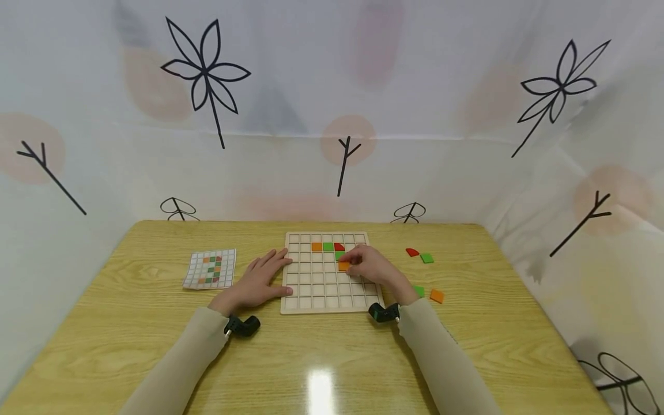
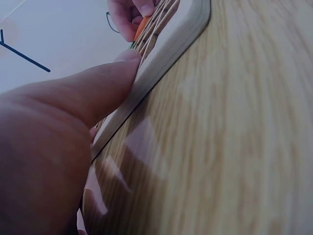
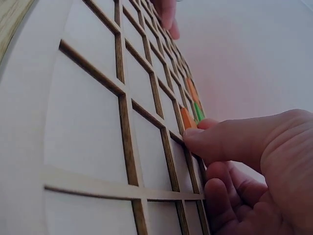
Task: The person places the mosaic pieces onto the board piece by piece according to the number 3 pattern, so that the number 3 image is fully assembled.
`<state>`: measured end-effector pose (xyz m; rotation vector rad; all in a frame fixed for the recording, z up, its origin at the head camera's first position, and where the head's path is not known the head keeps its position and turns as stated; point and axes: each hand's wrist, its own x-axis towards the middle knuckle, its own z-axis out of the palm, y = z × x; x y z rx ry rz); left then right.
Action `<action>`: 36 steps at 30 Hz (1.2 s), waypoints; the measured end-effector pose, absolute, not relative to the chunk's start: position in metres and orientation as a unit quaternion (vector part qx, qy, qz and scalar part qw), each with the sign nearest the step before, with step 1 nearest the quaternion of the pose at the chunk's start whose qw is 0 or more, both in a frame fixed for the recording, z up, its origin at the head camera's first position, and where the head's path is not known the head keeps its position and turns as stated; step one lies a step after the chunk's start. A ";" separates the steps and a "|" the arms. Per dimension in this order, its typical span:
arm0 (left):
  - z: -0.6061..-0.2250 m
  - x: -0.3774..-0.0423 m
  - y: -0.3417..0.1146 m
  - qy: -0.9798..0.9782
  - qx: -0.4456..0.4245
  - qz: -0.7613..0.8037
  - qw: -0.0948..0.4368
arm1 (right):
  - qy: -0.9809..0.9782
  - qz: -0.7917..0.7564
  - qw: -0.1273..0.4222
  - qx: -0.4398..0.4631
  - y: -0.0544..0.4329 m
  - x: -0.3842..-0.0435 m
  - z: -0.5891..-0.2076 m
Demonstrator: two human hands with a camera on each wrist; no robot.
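A wooden grid board (image 1: 311, 302) lies on the table. In its upper rows sit an orange tile (image 1: 317, 246), a green tile (image 1: 328, 246) and a red tile (image 1: 339, 246) with a rounded corner, plus another green tile (image 1: 339, 255) below the red one. My right hand (image 1: 370, 265) pinches a second orange tile (image 3: 187, 119) at a cell under that green one; the fingers partly hide it. Along the board's left edge rests my left hand (image 1: 259, 282), fingers spread and fairly straight, thumb (image 2: 105, 85) on the rim.
Left of the board lies a printed pattern card (image 1: 192, 276) with coloured cells. Loose tiles lie right of it: a red one (image 1: 412, 252), a green one (image 1: 427, 258), another green (image 1: 419, 291) partly behind the right wrist, and an orange one (image 1: 437, 295). A patterned cloth (image 1: 290, 173) hangs behind.
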<state>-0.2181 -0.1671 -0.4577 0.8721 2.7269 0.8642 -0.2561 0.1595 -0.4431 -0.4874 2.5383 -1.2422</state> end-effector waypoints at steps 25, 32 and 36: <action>-0.463 -0.219 -0.168 0.908 0.293 0.292 0.067 | 0.887 -0.417 0.134 -0.149 0.153 -0.253 -0.440; -0.464 -0.219 -0.168 0.908 0.292 0.292 0.061 | 0.886 -0.420 0.132 -0.146 0.151 -0.252 -0.438; -0.463 -0.219 -0.168 0.908 0.294 0.292 0.060 | 0.884 -0.424 0.132 -0.149 0.151 -0.252 -0.438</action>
